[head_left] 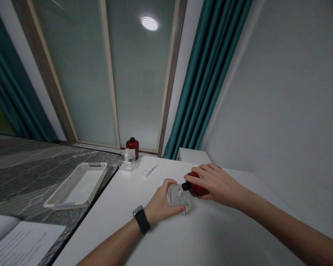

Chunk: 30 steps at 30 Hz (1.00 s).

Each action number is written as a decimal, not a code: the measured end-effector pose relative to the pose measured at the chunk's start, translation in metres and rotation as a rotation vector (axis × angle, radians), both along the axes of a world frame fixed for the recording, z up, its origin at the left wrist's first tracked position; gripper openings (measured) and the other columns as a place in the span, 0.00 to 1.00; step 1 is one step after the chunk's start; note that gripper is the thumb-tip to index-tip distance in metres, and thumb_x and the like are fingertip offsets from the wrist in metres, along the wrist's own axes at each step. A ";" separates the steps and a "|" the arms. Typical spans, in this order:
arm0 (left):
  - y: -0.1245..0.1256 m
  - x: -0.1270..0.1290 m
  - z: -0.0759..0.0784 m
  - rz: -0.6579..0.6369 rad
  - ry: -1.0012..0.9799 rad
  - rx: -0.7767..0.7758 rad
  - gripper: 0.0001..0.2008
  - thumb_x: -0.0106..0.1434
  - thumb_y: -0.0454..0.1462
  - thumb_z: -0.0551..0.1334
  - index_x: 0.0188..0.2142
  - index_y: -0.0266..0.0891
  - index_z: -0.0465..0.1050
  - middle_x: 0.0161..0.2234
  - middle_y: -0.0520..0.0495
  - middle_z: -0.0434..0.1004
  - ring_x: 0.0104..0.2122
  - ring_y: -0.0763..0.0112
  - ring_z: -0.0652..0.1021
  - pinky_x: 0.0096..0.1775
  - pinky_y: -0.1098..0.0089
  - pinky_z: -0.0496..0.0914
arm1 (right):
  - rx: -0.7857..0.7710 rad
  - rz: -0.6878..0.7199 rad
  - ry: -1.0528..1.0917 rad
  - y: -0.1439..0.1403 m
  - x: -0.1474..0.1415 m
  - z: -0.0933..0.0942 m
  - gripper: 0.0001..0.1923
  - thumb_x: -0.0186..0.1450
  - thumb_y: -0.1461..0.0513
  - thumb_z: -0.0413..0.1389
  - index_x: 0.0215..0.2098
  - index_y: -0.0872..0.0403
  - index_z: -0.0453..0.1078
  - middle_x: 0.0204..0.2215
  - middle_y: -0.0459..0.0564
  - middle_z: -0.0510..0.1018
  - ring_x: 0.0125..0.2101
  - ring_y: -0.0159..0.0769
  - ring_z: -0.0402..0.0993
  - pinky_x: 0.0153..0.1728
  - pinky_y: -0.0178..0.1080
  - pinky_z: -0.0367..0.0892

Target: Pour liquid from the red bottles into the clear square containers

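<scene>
While the left hand wraps a clear glass bottle standing on the white table, the right hand clamps a tilted red bottle, its dark neck touching the glass bottle's top. Bare tabletop lies open toward the near edge. Fingers hide most of the red bottle. Farther back lie a white pump, another red bottle and a white basket.

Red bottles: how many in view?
2. One red bottle is tipped over in the right hand, its neck at the clear glass container held by the left hand. The other red bottle stands upright by the window, behind a small clear box.
</scene>
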State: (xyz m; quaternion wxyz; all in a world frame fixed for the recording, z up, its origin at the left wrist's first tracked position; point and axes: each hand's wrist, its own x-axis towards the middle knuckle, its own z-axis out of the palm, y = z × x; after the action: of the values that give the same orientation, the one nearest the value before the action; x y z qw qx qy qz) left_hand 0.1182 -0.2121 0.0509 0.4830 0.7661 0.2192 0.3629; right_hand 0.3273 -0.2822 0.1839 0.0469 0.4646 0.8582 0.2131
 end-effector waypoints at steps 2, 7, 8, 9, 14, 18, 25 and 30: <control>0.000 0.000 -0.001 0.005 0.003 0.004 0.32 0.50 0.39 0.72 0.51 0.40 0.59 0.47 0.43 0.71 0.46 0.56 0.74 0.47 0.60 0.67 | 0.000 0.001 0.000 0.000 0.000 0.000 0.31 0.56 0.54 0.69 0.55 0.46 0.65 0.47 0.52 0.77 0.44 0.49 0.74 0.40 0.46 0.67; 0.001 0.000 -0.003 0.005 0.004 0.006 0.32 0.50 0.39 0.72 0.51 0.41 0.59 0.47 0.44 0.72 0.46 0.56 0.75 0.48 0.60 0.68 | 0.000 -0.002 -0.010 0.000 0.001 -0.001 0.32 0.55 0.53 0.70 0.55 0.45 0.64 0.48 0.52 0.77 0.44 0.49 0.74 0.40 0.46 0.67; 0.001 0.000 -0.003 0.004 0.005 0.006 0.32 0.50 0.39 0.72 0.51 0.41 0.59 0.47 0.44 0.72 0.46 0.56 0.75 0.48 0.60 0.68 | 0.000 -0.002 -0.011 0.001 0.001 -0.001 0.32 0.55 0.53 0.69 0.55 0.45 0.64 0.48 0.52 0.77 0.44 0.49 0.74 0.40 0.46 0.67; 0.001 0.000 -0.004 0.003 0.005 0.006 0.32 0.51 0.39 0.72 0.51 0.41 0.59 0.46 0.44 0.72 0.46 0.56 0.75 0.47 0.60 0.68 | 0.001 -0.003 -0.011 0.001 0.001 -0.001 0.32 0.56 0.54 0.69 0.55 0.45 0.64 0.48 0.52 0.77 0.44 0.49 0.74 0.40 0.46 0.67; 0.001 0.001 -0.003 0.007 0.016 0.007 0.32 0.50 0.39 0.72 0.51 0.41 0.59 0.46 0.45 0.72 0.45 0.56 0.75 0.47 0.60 0.68 | -0.001 -0.004 -0.016 0.001 0.002 -0.001 0.32 0.55 0.53 0.69 0.55 0.45 0.65 0.49 0.53 0.77 0.44 0.50 0.74 0.40 0.47 0.67; 0.000 0.001 -0.002 0.008 0.012 0.009 0.32 0.50 0.39 0.72 0.51 0.41 0.59 0.46 0.45 0.72 0.45 0.57 0.75 0.48 0.59 0.68 | -0.007 -0.005 -0.019 0.001 0.001 -0.001 0.32 0.55 0.53 0.69 0.55 0.45 0.64 0.48 0.52 0.77 0.44 0.49 0.74 0.40 0.46 0.67; -0.001 0.000 -0.001 0.006 0.017 -0.009 0.32 0.50 0.38 0.72 0.51 0.40 0.59 0.46 0.44 0.72 0.45 0.56 0.75 0.48 0.59 0.67 | 0.009 0.004 -0.018 0.001 0.000 0.001 0.30 0.57 0.53 0.68 0.54 0.45 0.65 0.48 0.52 0.77 0.44 0.48 0.74 0.40 0.46 0.66; -0.001 0.001 0.000 0.009 0.016 -0.007 0.33 0.49 0.38 0.73 0.51 0.41 0.59 0.47 0.44 0.72 0.46 0.56 0.75 0.48 0.59 0.68 | 0.013 0.009 -0.014 0.001 0.001 0.001 0.30 0.57 0.53 0.68 0.54 0.46 0.65 0.48 0.52 0.77 0.44 0.48 0.74 0.39 0.45 0.66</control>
State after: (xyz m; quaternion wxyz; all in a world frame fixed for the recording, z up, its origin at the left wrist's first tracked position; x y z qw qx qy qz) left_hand 0.1190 -0.2127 0.0507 0.4824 0.7663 0.2277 0.3582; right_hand 0.3283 -0.2813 0.1846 0.0490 0.4596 0.8585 0.2221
